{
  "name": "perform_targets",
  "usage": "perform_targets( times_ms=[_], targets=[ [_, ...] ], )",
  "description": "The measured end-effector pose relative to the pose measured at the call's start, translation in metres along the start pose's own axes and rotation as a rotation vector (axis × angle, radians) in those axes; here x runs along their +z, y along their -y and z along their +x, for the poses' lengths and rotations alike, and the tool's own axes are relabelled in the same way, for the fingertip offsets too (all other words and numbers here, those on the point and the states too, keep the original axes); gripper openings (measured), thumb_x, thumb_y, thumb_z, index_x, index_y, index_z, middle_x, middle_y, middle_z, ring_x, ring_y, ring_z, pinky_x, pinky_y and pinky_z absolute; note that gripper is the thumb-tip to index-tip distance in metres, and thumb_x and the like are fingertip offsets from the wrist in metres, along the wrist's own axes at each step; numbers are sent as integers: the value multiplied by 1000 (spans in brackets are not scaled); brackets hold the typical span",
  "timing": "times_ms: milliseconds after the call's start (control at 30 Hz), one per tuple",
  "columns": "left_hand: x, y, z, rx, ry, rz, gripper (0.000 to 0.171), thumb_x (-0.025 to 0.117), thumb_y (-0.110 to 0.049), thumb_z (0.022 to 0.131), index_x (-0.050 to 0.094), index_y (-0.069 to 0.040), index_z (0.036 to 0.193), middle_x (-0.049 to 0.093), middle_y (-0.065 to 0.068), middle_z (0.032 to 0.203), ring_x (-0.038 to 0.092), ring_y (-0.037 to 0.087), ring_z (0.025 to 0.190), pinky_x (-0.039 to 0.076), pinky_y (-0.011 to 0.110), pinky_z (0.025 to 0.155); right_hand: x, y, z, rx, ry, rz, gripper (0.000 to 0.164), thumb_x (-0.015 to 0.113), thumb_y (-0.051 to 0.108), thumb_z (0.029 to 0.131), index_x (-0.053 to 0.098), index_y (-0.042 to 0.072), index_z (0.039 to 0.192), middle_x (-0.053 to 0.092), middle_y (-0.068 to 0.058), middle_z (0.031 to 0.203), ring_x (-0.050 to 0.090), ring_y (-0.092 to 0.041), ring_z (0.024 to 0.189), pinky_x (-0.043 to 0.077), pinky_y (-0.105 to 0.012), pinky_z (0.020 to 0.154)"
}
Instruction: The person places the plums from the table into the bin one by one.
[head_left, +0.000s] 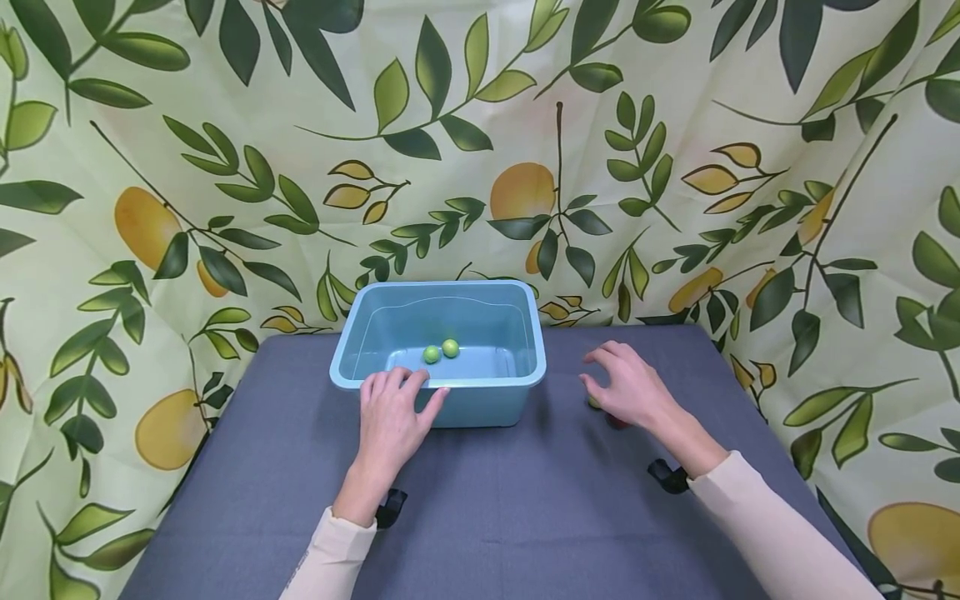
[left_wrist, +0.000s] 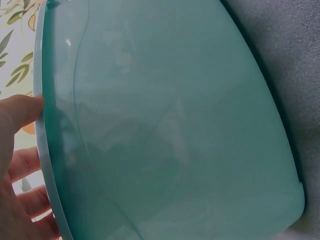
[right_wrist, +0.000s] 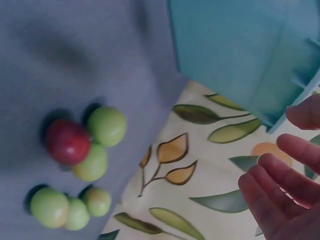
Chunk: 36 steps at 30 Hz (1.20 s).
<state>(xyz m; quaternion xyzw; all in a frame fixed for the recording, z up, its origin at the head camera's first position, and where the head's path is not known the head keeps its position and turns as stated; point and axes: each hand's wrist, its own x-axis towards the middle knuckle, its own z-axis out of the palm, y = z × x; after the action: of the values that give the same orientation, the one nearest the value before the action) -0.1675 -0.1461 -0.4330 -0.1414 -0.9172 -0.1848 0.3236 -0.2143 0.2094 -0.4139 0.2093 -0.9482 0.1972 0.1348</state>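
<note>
My left hand (head_left: 393, 421) rests on the near rim of a blue plastic bin (head_left: 442, 406), fingers over the edge. In the left wrist view, the thumb (left_wrist: 25, 110) touches that rim. Two small round green fruits (head_left: 440, 351) lie on the bin's floor. My right hand (head_left: 632, 385) hovers right of the bin, fingers loosely bent and holding nothing. Partly hidden beneath it are a green fruit (head_left: 594, 402) and a red one (head_left: 617, 423). The right wrist view shows the red round fruit (right_wrist: 68, 142) touching green ones, with several green fruits (right_wrist: 50, 207) on the cloth.
A dark grey-blue cloth (head_left: 480, 517) covers the table. Behind and beside it hangs a leaf-and-fruit patterned fabric (head_left: 480, 200). The bin stands near the table's back edge. Black straps (head_left: 667, 476) sit at both wrists.
</note>
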Motion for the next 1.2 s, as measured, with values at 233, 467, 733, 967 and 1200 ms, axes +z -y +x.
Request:
perform_targets(
  times_ms=[233,467,733,967,1200],
  targets=[
    [0,0,0,-3,3,0,32,80,-35,88,75,-8,105,65,10,96,57,33,88,40,54,95,6,-16,-12,5,17,-49,24,71,16,90,73,0,108,66,-16,109,60,-37,103,53,-54,80],
    [0,0,0,-5,8,8,31,79,-34,89,75,-8,105,65,10,96,57,33,88,40,54,95,17,-29,-22,25,35,-65,25,71,18,91,73,0,108,66,-15,106,61,-36,102,55,-54,77],
    [0,0,0,-5,10,9,32,78,-36,89,75,-8,105,65,10,96,57,33,88,40,54,95,30,-44,-34,22,39,-111,24,75,15,87,72,-1,104,64,-12,99,59,-33,91,53,-50,67],
    [0,0,-1,3,7,16,32,78,-35,90,75,-8,106,65,10,96,56,33,88,40,54,95,39,-54,-42,30,57,-130,18,75,15,86,69,2,96,56,-6,88,50,-23,77,45,-40,57],
    [0,0,-1,5,7,15,31,78,-35,90,75,-8,106,65,10,96,56,33,88,40,54,95,48,-59,-49,24,84,-161,17,77,18,85,69,6,94,52,-2,82,49,-19,73,45,-40,56]
  ],
)
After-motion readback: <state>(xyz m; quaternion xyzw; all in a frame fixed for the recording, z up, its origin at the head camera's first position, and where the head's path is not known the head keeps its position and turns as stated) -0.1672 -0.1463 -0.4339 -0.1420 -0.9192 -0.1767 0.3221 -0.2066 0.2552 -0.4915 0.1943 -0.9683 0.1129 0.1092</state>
